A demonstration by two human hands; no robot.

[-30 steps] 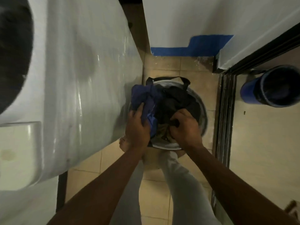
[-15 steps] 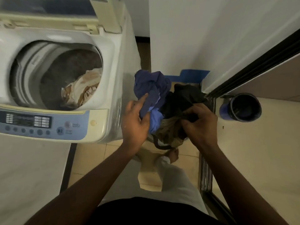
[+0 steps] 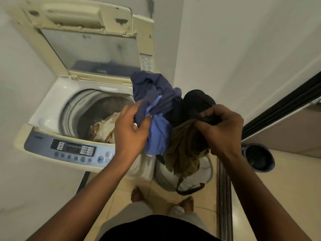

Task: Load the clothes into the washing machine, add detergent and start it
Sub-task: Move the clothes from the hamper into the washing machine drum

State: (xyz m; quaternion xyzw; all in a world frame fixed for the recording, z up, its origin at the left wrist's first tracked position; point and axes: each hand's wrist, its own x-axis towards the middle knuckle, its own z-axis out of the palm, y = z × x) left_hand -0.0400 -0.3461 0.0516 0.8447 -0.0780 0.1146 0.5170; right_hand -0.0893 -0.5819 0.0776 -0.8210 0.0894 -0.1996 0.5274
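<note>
A top-loading washing machine [image 3: 52,119] stands at the left with its lid [image 3: 86,42] raised. A beige cloth [image 3: 104,127] lies in its drum. My left hand [image 3: 130,131] grips a bundle of blue clothes [image 3: 152,98] just right of the drum opening. My right hand [image 3: 220,129] is closed on black and brown clothes [image 3: 184,150] that hang down over a white laundry basket [image 3: 205,173] on the floor. Both bundles are held in the air, touching each other.
The control panel [image 3: 73,148] faces me along the machine's front edge. A dark blue bucket [image 3: 258,157] sits on the floor at the right, beyond a dark sliding-door track [image 3: 224,197]. White walls close in on the left and behind. My bare feet [image 3: 137,195] stand on beige tiles.
Both hands have lifted the clothes up out of the basket to the height of the machine's top. The view has tilted up, and the open lid and drum now show fully.
</note>
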